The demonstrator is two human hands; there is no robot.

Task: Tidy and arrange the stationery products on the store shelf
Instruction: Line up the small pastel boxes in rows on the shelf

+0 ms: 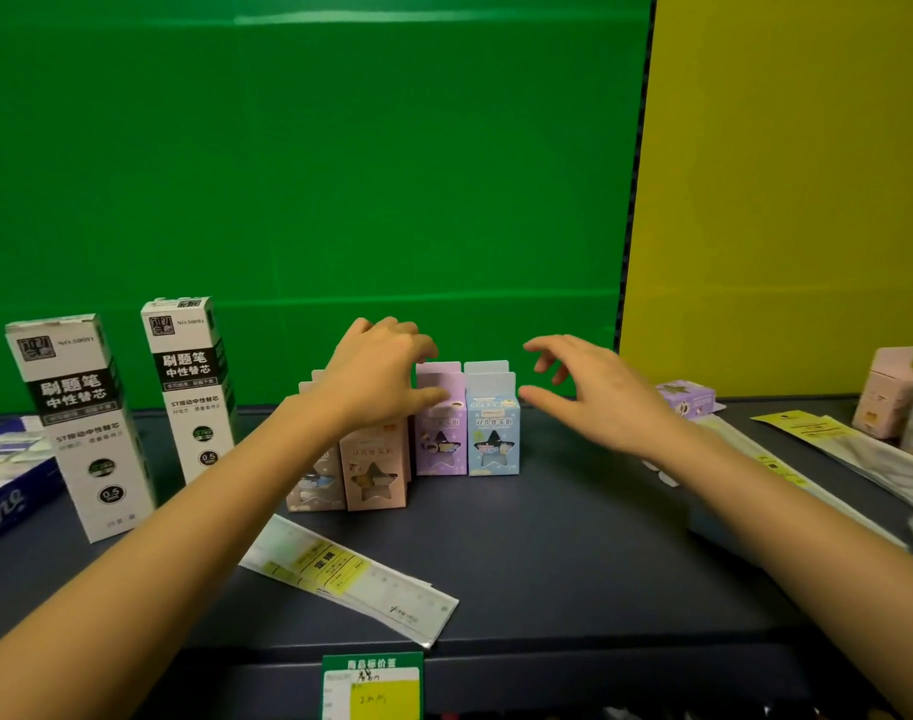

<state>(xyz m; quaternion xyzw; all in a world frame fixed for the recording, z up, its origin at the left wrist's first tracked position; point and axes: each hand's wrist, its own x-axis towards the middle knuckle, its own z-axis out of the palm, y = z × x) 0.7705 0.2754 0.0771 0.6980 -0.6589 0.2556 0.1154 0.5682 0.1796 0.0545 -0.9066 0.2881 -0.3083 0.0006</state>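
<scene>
- Four small star-windowed boxes stood upright in a cluster at the middle of the dark shelf [573,553], near its back edge.
- The purple box [440,436] and the blue box [493,439] stood side by side, touching, fronts facing the camera.
- The pink box [373,465] stood just left of the purple one and nearer the shelf front, with a beige box [313,483] beside it, partly hidden by the forearm.
- The left hand [379,368] lay over the tops of the pink and beige boxes, fingers curved downward and the thumb reaching across the purple box's upper front; whether it actually gripped a box could not be told.
- The right hand [594,392] hung just right of the blue box, apart from it, fingers spread wide and loosely bent, holding nothing.
- A packaged ruler [350,579] lay flat and slanted in front of the cluster, under the left forearm.
- Two tall white refill boxes [82,428] [189,387] stood upright to the left, well apart from each other.
- A dark blue box [7,491] lay at the far left edge.
- To the right, another purple box [688,400] lay on its side, long packaged rulers [859,449] lay flat, and pale pink boxes [888,397] stood at the far edge.
- A green price tag [373,685] hung on the shelf's front lip.
- A green panel [308,174] and a yellow panel [792,200] formed the back.
</scene>
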